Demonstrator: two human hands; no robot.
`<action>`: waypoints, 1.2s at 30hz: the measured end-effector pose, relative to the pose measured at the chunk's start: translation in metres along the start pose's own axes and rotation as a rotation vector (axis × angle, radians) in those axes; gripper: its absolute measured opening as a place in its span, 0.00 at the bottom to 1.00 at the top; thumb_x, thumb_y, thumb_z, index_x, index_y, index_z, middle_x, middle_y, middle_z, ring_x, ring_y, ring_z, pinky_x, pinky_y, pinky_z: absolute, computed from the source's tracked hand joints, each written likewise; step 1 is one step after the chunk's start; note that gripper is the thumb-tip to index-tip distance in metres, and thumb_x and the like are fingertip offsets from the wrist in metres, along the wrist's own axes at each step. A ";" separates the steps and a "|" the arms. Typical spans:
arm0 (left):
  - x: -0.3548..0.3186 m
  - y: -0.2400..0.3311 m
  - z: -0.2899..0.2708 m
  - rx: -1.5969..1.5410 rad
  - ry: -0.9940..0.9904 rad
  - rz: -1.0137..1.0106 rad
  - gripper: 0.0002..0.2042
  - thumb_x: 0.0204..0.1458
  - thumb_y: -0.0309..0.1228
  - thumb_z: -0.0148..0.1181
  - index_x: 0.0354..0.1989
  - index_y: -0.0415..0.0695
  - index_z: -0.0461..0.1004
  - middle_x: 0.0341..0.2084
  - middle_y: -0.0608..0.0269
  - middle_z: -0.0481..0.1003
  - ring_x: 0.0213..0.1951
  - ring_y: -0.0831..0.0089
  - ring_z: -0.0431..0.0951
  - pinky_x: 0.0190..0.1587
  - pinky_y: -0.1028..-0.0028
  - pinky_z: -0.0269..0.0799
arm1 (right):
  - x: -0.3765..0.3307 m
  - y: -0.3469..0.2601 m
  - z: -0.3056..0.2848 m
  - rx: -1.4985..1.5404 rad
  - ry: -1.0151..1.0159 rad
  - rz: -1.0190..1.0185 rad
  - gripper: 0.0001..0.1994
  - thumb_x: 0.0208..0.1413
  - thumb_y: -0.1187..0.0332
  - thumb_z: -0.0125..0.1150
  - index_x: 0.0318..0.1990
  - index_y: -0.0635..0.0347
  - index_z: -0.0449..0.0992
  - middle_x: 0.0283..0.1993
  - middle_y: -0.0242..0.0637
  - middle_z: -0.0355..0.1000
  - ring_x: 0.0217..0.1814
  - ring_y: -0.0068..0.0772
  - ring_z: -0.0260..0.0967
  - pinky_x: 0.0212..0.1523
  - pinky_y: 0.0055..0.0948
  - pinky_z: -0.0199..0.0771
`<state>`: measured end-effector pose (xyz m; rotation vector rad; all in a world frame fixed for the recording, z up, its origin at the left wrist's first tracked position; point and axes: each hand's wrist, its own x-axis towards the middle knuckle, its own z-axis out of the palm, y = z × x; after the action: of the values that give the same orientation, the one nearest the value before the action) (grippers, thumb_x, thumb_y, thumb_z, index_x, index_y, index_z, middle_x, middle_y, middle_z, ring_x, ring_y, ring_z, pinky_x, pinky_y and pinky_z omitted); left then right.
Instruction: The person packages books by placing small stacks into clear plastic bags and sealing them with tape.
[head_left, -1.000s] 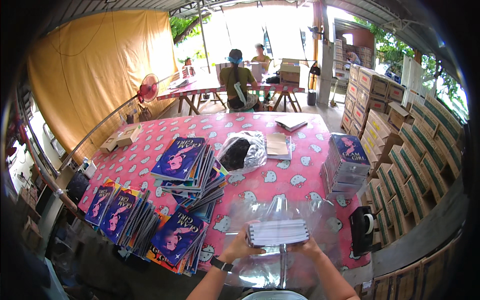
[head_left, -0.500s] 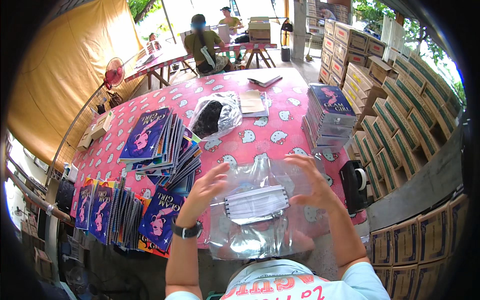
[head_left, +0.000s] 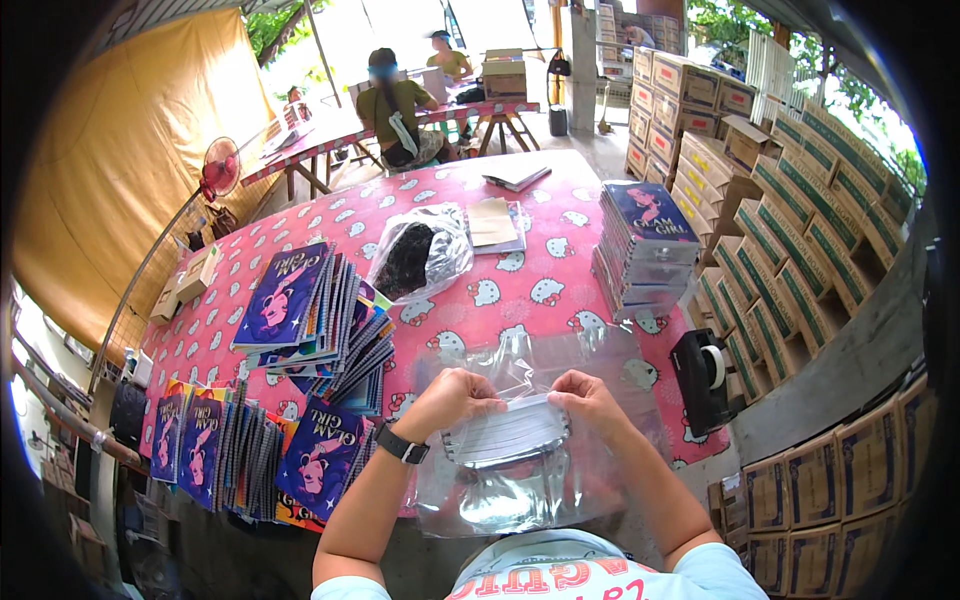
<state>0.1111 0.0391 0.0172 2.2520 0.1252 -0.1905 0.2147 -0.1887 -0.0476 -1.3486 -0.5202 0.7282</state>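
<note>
A stack of spiral notebooks [head_left: 510, 432], white page edges upward, stands at the table's near edge on clear plastic wrap [head_left: 490, 500]. The film spreads around the stack on all sides. At its far left corner my left hand [head_left: 457, 402], with a black watch on the wrist, is closed with thumb and fingers pinching the film. My right hand [head_left: 592, 403] pinches the film in the same way at the far right corner. Creases in the plastic run between the two hands. How much film lies inside each pinch is hidden by the fingers.
Piles of dark-blue notebooks [head_left: 290, 295] stand left, more [head_left: 207, 440] at the near left. A wrapped notebook stack [head_left: 648, 215] and black tape dispenser [head_left: 703, 380] are right. Beyond lie a plastic bag with something black [head_left: 425, 250] and a brown card [head_left: 490, 222]. Cartons [head_left: 800, 250] line the right.
Both hands have come inward from open positions beside the stack and closed on the film at its far corners. The plastic there is now gathered up. My view has shifted slightly.
</note>
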 end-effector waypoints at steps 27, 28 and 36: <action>-0.073 0.076 0.002 0.860 -0.108 0.425 0.05 0.41 0.33 0.65 0.27 0.51 0.78 0.23 0.69 0.77 0.33 0.71 0.76 0.58 0.59 0.55 | -0.040 -0.039 0.009 -0.894 -0.256 -0.658 0.20 0.38 0.63 0.70 0.43 0.50 0.78 0.49 0.28 0.73 0.54 0.35 0.62 0.57 0.38 0.51; -0.076 0.069 0.001 0.776 0.063 0.449 0.05 0.41 0.33 0.65 0.27 0.51 0.78 0.23 0.69 0.76 0.33 0.71 0.76 0.58 0.58 0.55 | -0.039 -0.039 0.012 -0.926 -0.288 -0.685 0.20 0.37 0.63 0.70 0.43 0.49 0.78 0.49 0.27 0.73 0.54 0.35 0.62 0.57 0.39 0.51; -0.107 0.012 -0.015 0.138 0.745 0.643 0.15 0.50 0.42 0.60 0.30 0.40 0.75 0.28 0.60 0.75 0.36 0.63 0.72 0.43 0.68 0.66 | -0.033 -0.043 0.012 -0.737 -0.352 -0.701 0.20 0.35 0.68 0.69 0.42 0.48 0.78 0.51 0.28 0.72 0.55 0.35 0.63 0.57 0.40 0.51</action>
<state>0.0094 0.0399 0.0548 2.2674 -0.2282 1.0052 0.1904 -0.2072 -0.0011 -1.5518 -1.5595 0.1702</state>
